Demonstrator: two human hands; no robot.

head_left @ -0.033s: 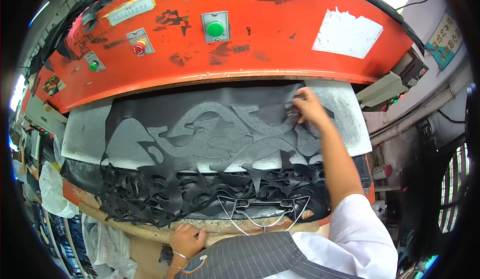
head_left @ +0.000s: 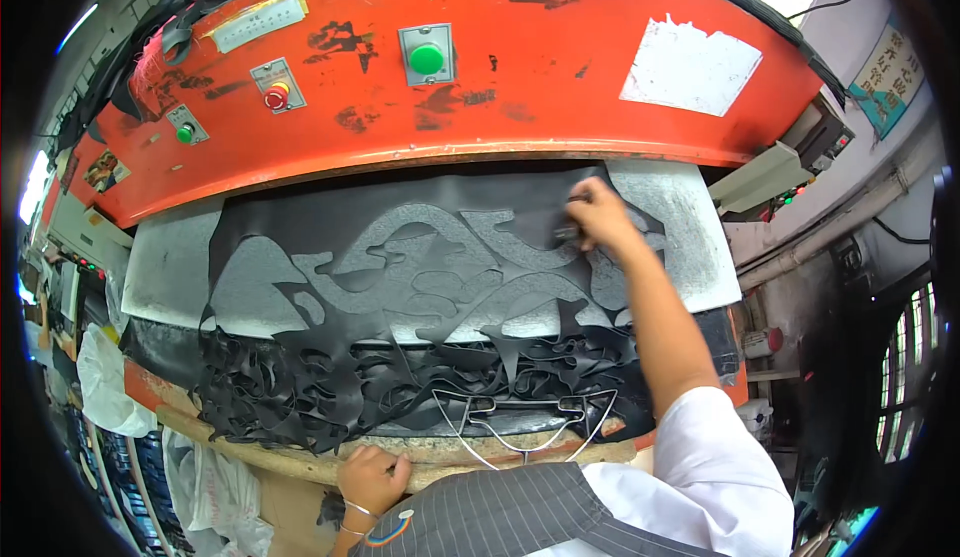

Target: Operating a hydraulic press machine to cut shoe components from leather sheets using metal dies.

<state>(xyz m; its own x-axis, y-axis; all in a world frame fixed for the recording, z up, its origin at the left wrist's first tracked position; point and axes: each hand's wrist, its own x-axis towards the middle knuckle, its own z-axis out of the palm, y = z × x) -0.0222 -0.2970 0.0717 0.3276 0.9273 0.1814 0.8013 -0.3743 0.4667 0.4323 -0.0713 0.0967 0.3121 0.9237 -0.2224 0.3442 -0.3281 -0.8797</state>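
Note:
My right hand [head_left: 603, 219] reaches over the far right part of a black sheet [head_left: 400, 195], its fingers closed round a small dark thing whose kind is blurred and hidden. Curved shapes are cut out of the sheet, showing the pale grey board [head_left: 660, 207] beneath. At the near edge, my left hand [head_left: 372, 475] rests curled on a wooden rail [head_left: 300, 462]; whether anything is in its fingers cannot be made out. Between my hands, close to my body, lies a thin bent-metal frame [head_left: 525, 447] of pointed outline.
A red machine beam [head_left: 560, 67] spans the far side, with green buttons [head_left: 426, 59] and a red knob [head_left: 276, 96]. Tangled black offcuts [head_left: 280, 387] hang over the board's near edge. White plastic bags [head_left: 110, 382] hang at the left.
My right hand has shifted a little to the left over the black sheet, with the dark thing in its fingers. My left hand stays on the rail.

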